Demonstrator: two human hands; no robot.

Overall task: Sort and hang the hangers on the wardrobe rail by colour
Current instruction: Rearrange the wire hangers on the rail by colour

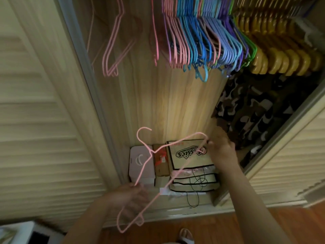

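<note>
I hold one pink wire hanger (146,161) low in front of the open wardrobe, hook pointing up. My left hand (129,195) grips one shoulder of it near the bottom. My right hand (222,149) pinches the other end at the right. Up on the rail hang two pink hangers (112,50) on their own at the left, then a packed bunch of pink, blue and purple hangers (202,48) with a green one at its right edge, then several thick yellow hangers (281,60). The rail itself is out of view.
Boxes (188,155) and a pink case (139,162) sit on the wardrobe floor under the hanger. Camouflage clothing (255,111) hangs at the right. Louvred sliding doors (40,120) flank the opening. My sandalled foot (185,235) stands on the wooden floor.
</note>
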